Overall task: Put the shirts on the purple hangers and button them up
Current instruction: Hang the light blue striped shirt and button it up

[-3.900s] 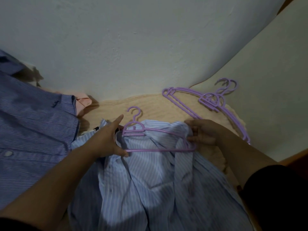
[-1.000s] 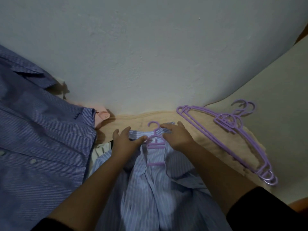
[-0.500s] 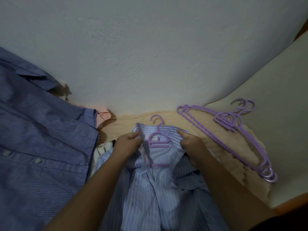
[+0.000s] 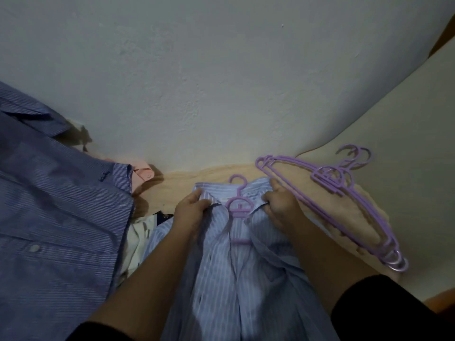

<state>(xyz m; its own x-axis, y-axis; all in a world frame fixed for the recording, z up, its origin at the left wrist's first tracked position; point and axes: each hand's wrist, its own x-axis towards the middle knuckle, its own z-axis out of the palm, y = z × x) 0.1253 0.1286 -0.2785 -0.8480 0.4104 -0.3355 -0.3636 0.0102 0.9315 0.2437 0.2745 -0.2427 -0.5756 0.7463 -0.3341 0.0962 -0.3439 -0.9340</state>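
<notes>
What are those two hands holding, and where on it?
Both hold the light blue striped shirt at its collar: the left hand grips the collar's left side, the right hand its right side, either side of the purple hanger inside it.

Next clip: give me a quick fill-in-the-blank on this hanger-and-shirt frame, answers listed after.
1. The hanger inside the light striped shirt is coloured ____.
2. The left hand and right hand each grip the shirt's ____.
3. The stack of spare hangers lies to the person's ____ of that shirt.
4. The shirt's front is not yet ____.

Answers: purple; collar; right; buttoned
</notes>
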